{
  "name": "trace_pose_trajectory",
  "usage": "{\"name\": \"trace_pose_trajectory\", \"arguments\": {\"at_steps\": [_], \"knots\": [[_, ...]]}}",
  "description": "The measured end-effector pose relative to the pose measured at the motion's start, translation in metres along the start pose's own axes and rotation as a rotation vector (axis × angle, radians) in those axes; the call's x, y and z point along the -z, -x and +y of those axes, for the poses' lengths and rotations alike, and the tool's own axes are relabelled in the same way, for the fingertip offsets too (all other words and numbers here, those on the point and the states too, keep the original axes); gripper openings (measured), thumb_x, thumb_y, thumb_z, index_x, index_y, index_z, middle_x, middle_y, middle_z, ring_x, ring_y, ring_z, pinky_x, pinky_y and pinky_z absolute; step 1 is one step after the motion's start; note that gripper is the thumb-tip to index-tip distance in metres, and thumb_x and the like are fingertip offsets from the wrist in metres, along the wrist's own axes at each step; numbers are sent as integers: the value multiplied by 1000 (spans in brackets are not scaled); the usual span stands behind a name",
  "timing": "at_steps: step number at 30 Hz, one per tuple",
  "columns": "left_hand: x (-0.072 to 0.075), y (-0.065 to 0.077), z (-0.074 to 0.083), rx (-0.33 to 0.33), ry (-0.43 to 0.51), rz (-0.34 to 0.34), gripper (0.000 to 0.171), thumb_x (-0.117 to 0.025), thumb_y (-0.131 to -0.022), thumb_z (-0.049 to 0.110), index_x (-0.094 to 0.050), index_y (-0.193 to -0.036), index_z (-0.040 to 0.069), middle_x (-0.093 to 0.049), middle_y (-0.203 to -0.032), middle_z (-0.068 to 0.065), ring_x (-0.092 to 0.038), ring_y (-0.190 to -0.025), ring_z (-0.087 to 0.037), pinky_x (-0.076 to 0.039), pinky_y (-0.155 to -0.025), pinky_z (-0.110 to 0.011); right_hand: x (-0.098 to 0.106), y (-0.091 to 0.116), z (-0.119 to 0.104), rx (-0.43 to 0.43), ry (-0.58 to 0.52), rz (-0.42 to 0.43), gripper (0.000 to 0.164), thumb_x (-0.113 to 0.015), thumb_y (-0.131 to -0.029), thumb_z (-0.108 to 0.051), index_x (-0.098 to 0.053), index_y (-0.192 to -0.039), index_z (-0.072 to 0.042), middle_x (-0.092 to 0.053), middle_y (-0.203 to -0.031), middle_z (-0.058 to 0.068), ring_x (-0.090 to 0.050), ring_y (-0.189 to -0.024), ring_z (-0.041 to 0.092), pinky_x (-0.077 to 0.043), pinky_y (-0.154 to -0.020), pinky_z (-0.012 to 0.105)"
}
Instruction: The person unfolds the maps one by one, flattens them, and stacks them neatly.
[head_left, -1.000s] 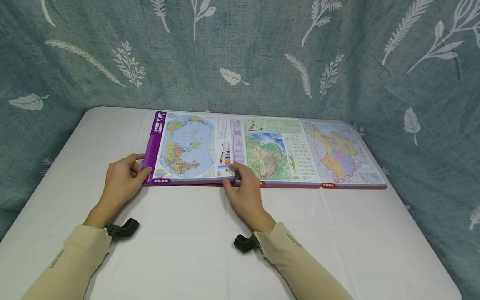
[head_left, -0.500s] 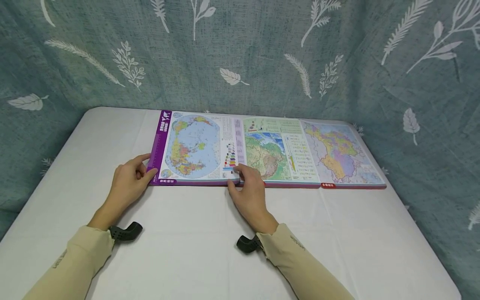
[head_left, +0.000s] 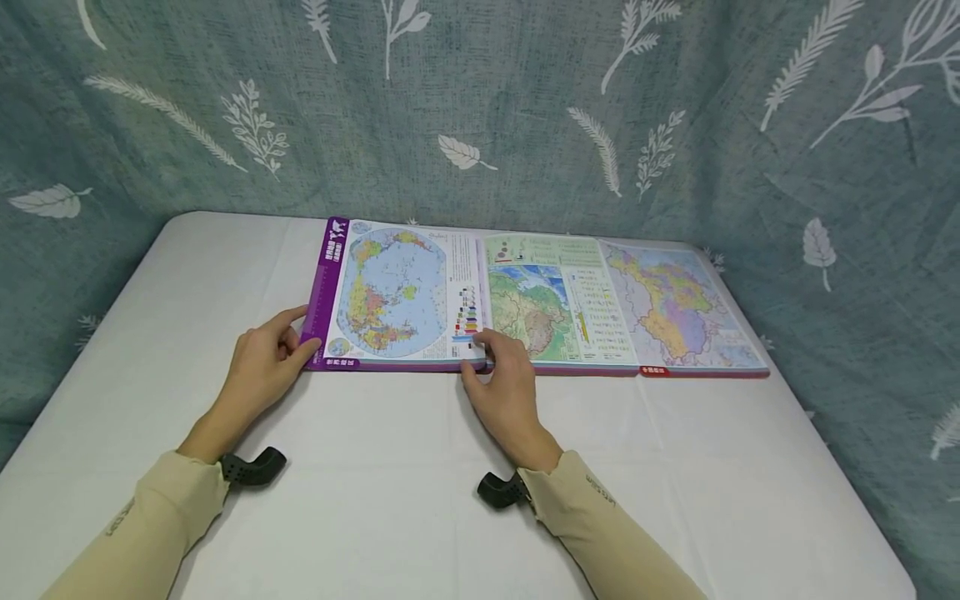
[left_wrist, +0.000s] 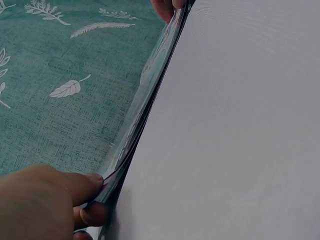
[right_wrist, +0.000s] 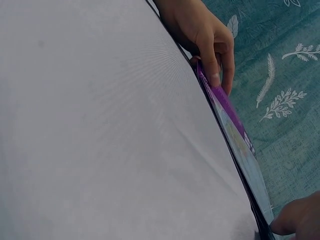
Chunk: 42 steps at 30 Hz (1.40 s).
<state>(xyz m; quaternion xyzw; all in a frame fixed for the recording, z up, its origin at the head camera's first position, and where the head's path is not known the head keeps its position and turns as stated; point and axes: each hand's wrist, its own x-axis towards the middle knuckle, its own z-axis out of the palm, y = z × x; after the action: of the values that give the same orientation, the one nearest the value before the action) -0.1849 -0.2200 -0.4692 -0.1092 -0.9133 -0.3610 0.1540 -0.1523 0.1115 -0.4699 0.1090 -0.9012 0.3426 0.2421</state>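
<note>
A world map (head_left: 392, 292) with a purple border lies near the far side of the table, over the left part of an unfolded map sheet with a red label. That sheet shows a green relief map panel (head_left: 528, 312) and a coloured province map panel (head_left: 671, 312). My left hand (head_left: 262, 362) pinches the world map's purple left edge near its front corner, thumb on top. At its right front corner, my right hand (head_left: 504, 392) grips the edge, fingers over the top and thumb at the front. In the left wrist view the stacked edges (left_wrist: 135, 125) look thin and slightly parted.
A white cloth covers the table (head_left: 375, 517). Right behind the maps hangs a teal curtain (head_left: 480, 108) with white leaf prints, which also closes in both sides. Each wrist carries a black camera mount (head_left: 255, 467).
Both hands have slid the world map a little to the right, so it covers more of the sheet beneath and its front edge lines up closely with it. The panels at right stay put.
</note>
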Motion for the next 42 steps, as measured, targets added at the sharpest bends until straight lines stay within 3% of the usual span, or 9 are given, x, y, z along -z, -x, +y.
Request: {"name": "trace_pose_trajectory", "arguments": {"at_steps": [8,18,24,30,35,38,42], "knots": [[-8,-2,4,-19,7,-7,47,-75,-97,8,-61,-139,-7,-56,-70,-6,-43,-61,-18,-30,-69,-34,7,2,4,-16,24,-18,37,-82,-87,-8,-69,-120,1,-71,-100,14,-56,-89,28,-47,-80,42],[-19,-7,14,-63,13,12,47,-78,-94,8,-64,-137,-7,-55,-65,-2,-42,-58,-11,-32,-65,-32,19,5,13,-19,32,-13,37,-82,-87,-7,-69,-120,1,-71,-101,13,-56,-89,28,-45,-77,37],[-20,-7,14,-63,21,31,45,-79,-94,9,-65,-134,-7,-55,-62,-2,-42,-57,-12,-34,-67,-34,19,3,15,-5,19,-8,38,-83,-86,-7,-69,-121,-1,-71,-105,14,-57,-90,28,-46,-79,41],[-12,-4,7,-19,-1,-2,46,-78,-95,10,-64,-134,-8,-54,-63,-3,-43,-58,-15,-32,-68,-34,11,2,12,-126,-119,-26,47,-86,-85,-7,-68,-128,-4,-69,-111,15,-66,-90,26,-57,-81,39],[-6,-3,6,-1,-8,-26,47,-77,-95,10,-62,-135,-10,-54,-63,-4,-43,-58,-17,-30,-71,-36,9,0,12,-260,-286,-41,57,-87,-85,-5,-63,-136,-2,-68,-111,14,-65,-87,22,-54,-76,26],[-7,-3,7,7,-11,-30,47,-77,-95,11,-62,-135,-11,-55,-63,-4,-44,-58,-17,-30,-70,-36,11,-2,14,-269,-312,-59,58,-85,-86,-4,-60,-138,-1,-68,-104,14,-63,-80,18,-49,-70,19],[-9,-3,8,17,-12,-28,47,-77,-95,12,-63,-134,-11,-56,-64,-4,-43,-58,-17,-30,-70,-36,14,-3,16,-219,-271,-72,54,-83,-89,-5,-60,-138,1,-67,-91,13,-60,-70,13,-48,-65,18]]}}
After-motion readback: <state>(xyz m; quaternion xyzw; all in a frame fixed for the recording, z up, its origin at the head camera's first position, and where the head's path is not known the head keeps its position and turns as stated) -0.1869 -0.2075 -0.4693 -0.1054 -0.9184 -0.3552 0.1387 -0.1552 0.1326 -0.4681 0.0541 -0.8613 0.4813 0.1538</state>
